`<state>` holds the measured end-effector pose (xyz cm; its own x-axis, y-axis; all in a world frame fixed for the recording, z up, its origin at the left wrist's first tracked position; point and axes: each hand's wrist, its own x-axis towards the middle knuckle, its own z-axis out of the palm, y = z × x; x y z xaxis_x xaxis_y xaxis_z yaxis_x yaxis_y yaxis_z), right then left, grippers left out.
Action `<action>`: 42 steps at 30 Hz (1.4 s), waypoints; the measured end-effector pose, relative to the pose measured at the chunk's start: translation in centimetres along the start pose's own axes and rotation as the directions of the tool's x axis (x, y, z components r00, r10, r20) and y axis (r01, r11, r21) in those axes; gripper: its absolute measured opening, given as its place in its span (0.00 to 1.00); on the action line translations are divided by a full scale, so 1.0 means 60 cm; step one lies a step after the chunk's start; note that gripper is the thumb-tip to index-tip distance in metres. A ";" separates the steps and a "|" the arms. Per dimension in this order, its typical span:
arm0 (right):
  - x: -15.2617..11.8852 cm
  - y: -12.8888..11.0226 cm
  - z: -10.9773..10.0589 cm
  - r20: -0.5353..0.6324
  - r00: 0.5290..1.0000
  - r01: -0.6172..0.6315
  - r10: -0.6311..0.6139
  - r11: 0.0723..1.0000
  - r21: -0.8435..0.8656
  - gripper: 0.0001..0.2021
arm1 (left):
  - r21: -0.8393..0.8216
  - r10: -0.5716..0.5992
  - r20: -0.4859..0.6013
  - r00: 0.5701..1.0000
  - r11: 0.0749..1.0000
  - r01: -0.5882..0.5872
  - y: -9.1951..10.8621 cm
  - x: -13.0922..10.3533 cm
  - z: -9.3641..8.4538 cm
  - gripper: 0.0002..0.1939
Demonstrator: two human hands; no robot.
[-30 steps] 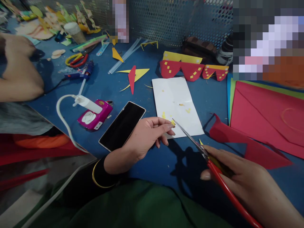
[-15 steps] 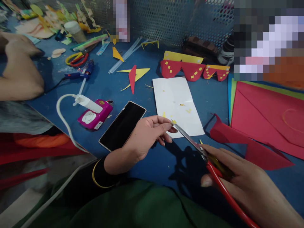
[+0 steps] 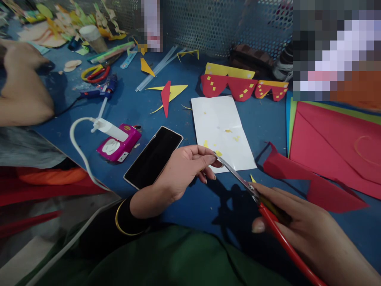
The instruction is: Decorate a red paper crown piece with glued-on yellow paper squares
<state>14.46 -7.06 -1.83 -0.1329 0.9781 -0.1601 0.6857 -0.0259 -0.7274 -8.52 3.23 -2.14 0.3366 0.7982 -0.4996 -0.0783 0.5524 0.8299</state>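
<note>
My right hand (image 3: 306, 226) is wrapped round scissors (image 3: 253, 192) with red and yellow handles. Their blade tips touch the fingertips of my left hand (image 3: 190, 165), which is pinched closed; whatever lies in the pinch is too small to make out. Just beyond these fingers is a white sheet (image 3: 223, 119) with tiny yellow paper bits on it. A black phone (image 3: 153, 157) lies beside my left wrist. Cut red paper (image 3: 315, 180) is to the right, and red eye-mask shapes with yellow squares (image 3: 228, 85) stand behind the sheet.
At the left are a magenta power socket (image 3: 120, 143) with a white cable, a blue glue gun (image 3: 104, 91), other scissors (image 3: 95, 74) and another person's arm (image 3: 26, 87). Stacked coloured sheets (image 3: 333, 143) lie at the right.
The scissor blades look slightly closer together at my left fingertips. My left hand has hardly moved.
</note>
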 end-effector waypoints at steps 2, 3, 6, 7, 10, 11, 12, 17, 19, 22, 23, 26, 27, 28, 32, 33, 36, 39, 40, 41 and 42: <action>0.000 -0.002 0.000 0.004 1.000 -0.026 0.025 1.000 0.012 0.23 | 0.007 -0.003 -0.003 1.000 1.000 0.003 0.001 0.000 0.000 0.04; 0.001 -0.003 0.000 0.007 0.999 -0.036 0.036 0.999 0.012 0.23 | 0.013 -0.005 -0.004 1.000 1.000 0.005 0.001 0.000 0.000 0.04; 0.002 -0.006 -0.001 0.015 0.998 -0.059 0.059 0.998 0.015 0.23 | 0.037 -0.013 -0.010 1.000 0.999 0.013 0.001 -0.001 0.000 0.05; 0.002 -0.007 -0.001 0.018 0.998 -0.063 0.062 0.998 0.019 0.22 | 0.042 -0.014 -0.014 1.000 0.999 0.015 0.002 -0.001 0.000 0.05; 0.001 -0.006 -0.001 0.009 0.999 -0.049 0.048 0.999 0.021 0.20 | 0.041 -0.019 -0.023 1.000 0.999 0.020 0.002 -0.002 0.001 0.04; 0.001 -0.005 -0.001 0.006 0.999 -0.043 0.042 0.999 0.014 0.20 | 0.039 -0.020 -0.022 1.000 0.999 0.021 0.003 -0.002 0.002 0.04; 0.000 -0.004 -0.001 0.005 0.999 -0.035 0.035 0.999 0.006 0.20 | 0.037 -0.021 -0.020 1.000 0.999 0.022 0.003 -0.002 0.002 0.04; 0.002 -0.004 -0.003 -0.019 0.999 -0.029 0.029 1.000 -0.012 0.21 | 0.043 -0.026 -0.010 1.000 0.999 0.026 0.004 -0.002 0.001 0.05; 0.004 -0.006 -0.003 -0.043 0.999 -0.023 0.022 0.999 -0.024 0.21 | 0.059 -0.033 0.004 0.999 0.998 0.033 0.004 -0.002 0.000 0.06; 0.006 -0.006 -0.003 -0.078 0.997 -0.006 0.003 0.999 -0.043 0.21 | 0.070 -0.025 0.021 0.999 0.997 0.023 0.002 -0.001 -0.002 0.07; 0.006 -0.006 -0.002 -0.085 0.996 0.001 -0.004 0.999 -0.045 0.21 | 0.071 -0.021 0.019 1.000 0.997 0.019 0.002 -0.001 -0.002 0.07; 0.006 -0.005 -0.002 -0.088 0.996 0.005 -0.009 0.999 -0.047 0.21 | 0.075 -0.020 0.011 1.000 0.997 0.019 0.001 -0.001 -0.003 0.07; 0.006 -0.005 -0.002 -0.089 0.996 0.003 -0.007 0.999 -0.047 0.21 | 0.077 -0.020 0.011 1.000 0.997 0.019 0.001 -0.001 -0.002 0.07; 0.006 -0.005 -0.002 -0.087 0.996 0.002 -0.006 0.999 -0.047 0.21 | 0.079 -0.019 0.011 1.000 0.997 0.018 0.001 -0.001 -0.002 0.08; 0.006 -0.006 -0.003 -0.081 0.997 -0.004 0.000 0.999 -0.044 0.20 | 0.095 -0.017 -0.004 1.000 0.995 0.018 0.000 -0.001 -0.002 0.08; 0.006 -0.006 -0.003 -0.083 0.997 -0.009 0.006 0.999 -0.040 0.20 | 0.100 -0.017 -0.006 1.000 0.995 0.018 0.000 -0.001 -0.002 0.08; 0.007 -0.007 -0.002 -0.097 0.995 -0.029 0.027 0.999 -0.023 0.21 | 0.105 -0.016 -0.005 1.000 0.994 0.016 0.000 0.000 -0.002 0.08; 0.007 -0.008 -0.001 -0.104 0.994 -0.040 0.039 0.999 -0.005 0.21 | 0.105 -0.019 -0.006 1.000 0.994 0.020 0.001 0.000 -0.003 0.08; 0.007 -0.008 -0.002 -0.104 0.994 -0.043 0.043 0.999 -0.001 0.19 | 0.105 -0.021 -0.007 1.000 0.994 0.021 0.001 0.000 -0.003 0.08; 0.007 -0.008 -0.002 -0.106 0.993 -0.046 0.046 0.999 0.002 0.18 | 0.105 -0.022 -0.006 1.000 0.994 0.023 0.001 0.000 -0.003 0.08; 0.008 -0.009 -0.002 -0.108 0.993 -0.053 0.052 0.999 0.001 0.17 | 0.102 -0.023 -0.006 1.000 0.994 0.024 0.002 0.000 -0.003 0.09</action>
<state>14.14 -6.56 -1.43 -0.0187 0.9920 -0.1249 0.6909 -0.0775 -0.7188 -8.67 3.33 -2.09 0.3329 0.7866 -0.5201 0.0259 0.5437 0.8389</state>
